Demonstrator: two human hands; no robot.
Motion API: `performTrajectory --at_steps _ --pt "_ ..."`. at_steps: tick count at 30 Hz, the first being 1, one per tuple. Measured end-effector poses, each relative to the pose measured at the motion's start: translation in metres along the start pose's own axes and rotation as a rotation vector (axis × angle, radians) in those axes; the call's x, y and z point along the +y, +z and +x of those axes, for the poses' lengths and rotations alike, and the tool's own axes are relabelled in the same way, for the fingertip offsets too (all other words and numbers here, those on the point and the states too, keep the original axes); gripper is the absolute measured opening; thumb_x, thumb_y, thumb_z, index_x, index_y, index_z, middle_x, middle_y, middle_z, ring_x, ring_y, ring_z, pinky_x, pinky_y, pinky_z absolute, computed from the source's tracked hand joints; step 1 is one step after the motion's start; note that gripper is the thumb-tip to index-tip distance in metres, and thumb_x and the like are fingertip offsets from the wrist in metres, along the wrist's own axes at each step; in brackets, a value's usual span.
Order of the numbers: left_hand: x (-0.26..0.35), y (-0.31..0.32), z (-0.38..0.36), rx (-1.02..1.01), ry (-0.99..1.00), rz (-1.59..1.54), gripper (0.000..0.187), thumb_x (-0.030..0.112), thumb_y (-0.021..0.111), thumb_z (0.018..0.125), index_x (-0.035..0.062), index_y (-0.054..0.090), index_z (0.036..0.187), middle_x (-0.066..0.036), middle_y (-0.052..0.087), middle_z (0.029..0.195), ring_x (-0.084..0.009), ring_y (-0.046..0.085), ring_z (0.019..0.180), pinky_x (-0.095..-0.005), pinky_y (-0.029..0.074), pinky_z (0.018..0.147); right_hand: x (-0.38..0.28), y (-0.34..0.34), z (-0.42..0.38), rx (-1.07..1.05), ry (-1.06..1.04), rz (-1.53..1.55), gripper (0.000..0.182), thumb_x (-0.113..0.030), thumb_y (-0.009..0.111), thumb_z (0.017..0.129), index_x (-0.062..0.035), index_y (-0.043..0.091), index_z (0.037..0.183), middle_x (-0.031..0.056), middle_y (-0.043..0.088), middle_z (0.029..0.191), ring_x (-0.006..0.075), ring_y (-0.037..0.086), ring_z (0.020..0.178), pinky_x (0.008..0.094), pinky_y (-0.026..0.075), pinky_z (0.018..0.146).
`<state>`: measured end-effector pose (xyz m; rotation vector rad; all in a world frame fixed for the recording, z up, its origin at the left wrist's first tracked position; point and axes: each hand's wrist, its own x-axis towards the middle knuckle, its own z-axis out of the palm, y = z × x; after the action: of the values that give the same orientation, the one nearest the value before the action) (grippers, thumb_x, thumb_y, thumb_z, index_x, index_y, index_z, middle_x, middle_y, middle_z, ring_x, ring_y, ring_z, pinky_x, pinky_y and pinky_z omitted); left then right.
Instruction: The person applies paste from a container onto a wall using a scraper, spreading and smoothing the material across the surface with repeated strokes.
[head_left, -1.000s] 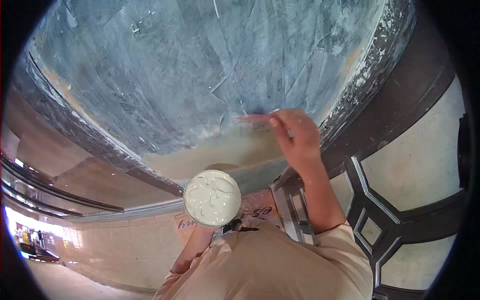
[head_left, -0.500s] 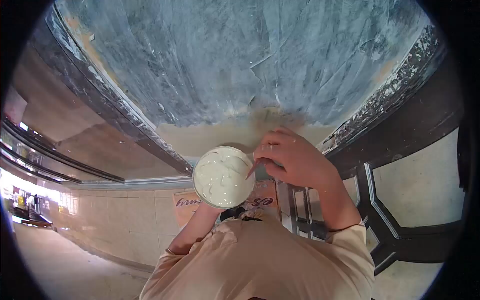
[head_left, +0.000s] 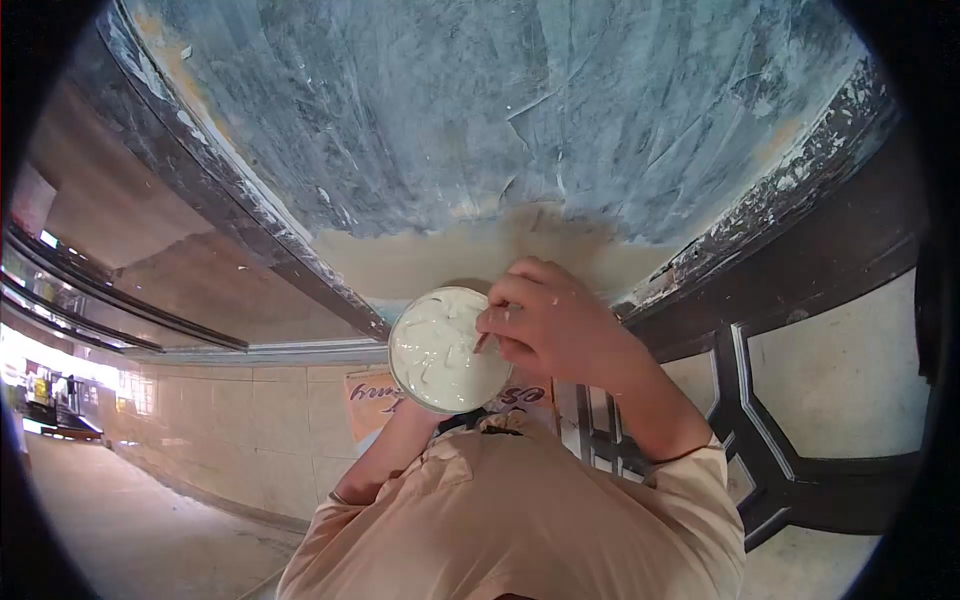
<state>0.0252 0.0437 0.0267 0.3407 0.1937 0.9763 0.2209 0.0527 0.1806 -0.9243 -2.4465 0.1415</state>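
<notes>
Streaky blue-grey wall (head_left: 430, 110) is rising beyond a round tub (head_left: 397, 372) of glossy whitish paste (head_left: 437, 360).
The left hand (head_left: 416, 413) is supporting it from below, fingers too hidden to judge; the right hand (head_left: 545, 322) is pinching a reddish tool (head_left: 481, 343) over the paste, which is showing creamy swirls and dents.

The wall panel (head_left: 430, 120) is grey-blue with whitish streaks, and its lower band is beige. The paste (head_left: 450, 360) is creamy white. The shirt (head_left: 540, 510) is light beige. The dark brown frame (head_left: 790, 200) has many white specks. The sign (head_left: 527, 397) is orange with dark lettering.
</notes>
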Motion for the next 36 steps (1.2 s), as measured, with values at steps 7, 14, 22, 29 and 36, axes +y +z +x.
performTrajectory --at_steps 7,14,22,29,36 --pt "-0.002 0.007 0.001 0.061 -0.087 -0.08 0.048 0.04 0.035 0.103 0.0123 0.042 0.141 -0.009 0.051 0.139 -0.0248 0.053 0.126 -0.0443 0.047 0.103 0.002 -0.006 -0.006 0.112 0.001 0.039 0.028 -0.007 0.072 0.066 -0.0148 0.066 0.092 0.001 0.057 0.091 0.0253 0.056 0.091 0.0386 0.049 0.08" --pt "-0.016 0.001 0.009 -0.024 -0.05 0.009 0.046 0.034 0.04 0.103 0.0098 0.042 0.141 -0.01 0.051 0.139 -0.024 0.054 0.123 -0.0417 0.048 0.103 0.013 0.004 -0.015 0.18 0.033 0.181 0.031 -0.003 0.071 0.068 -0.0142 0.065 0.096 0.0012 0.061 0.097 0.0264 0.057 0.091 0.0389 0.048 0.08" --pt "-0.021 -0.002 0.01 -0.008 -0.097 -0.327 0.055 0.049 0.044 0.098 0.011 0.049 0.138 -0.012 0.056 0.137 -0.0275 0.059 0.117 -0.0442 0.05 0.099 0.046 0.007 -0.065 0.433 0.192 0.186 0.025 0.004 0.066 0.074 -0.0084 0.067 0.096 0.0066 0.063 0.097 0.0246 0.061 0.09 0.0356 0.049 0.079" --pt "-0.036 -0.01 0.022 0.026 -0.113 -0.33 0.055 0.048 0.045 0.097 0.0094 0.049 0.137 -0.012 0.057 0.133 -0.0264 0.06 0.115 -0.0432 0.051 0.098 0.059 0.017 -0.096 0.489 0.387 0.413 0.019 0.001 0.069 0.077 -0.0077 0.067 0.094 0.0079 0.063 0.096 0.0258 0.06 0.085 0.0359 0.049 0.078" --pt "-0.055 -0.018 0.038 0.068 -0.093 -0.215 0.052 0.044 0.045 0.098 0.0089 0.05 0.136 -0.012 0.058 0.133 -0.026 0.06 0.116 -0.0431 0.051 0.098 0.068 0.006 -0.1 0.296 0.361 0.207 0.018 -0.004 0.072 0.08 -0.0079 0.066 0.097 0.0083 0.063 0.098 0.029 0.056 0.099 0.0391 0.046 0.085"
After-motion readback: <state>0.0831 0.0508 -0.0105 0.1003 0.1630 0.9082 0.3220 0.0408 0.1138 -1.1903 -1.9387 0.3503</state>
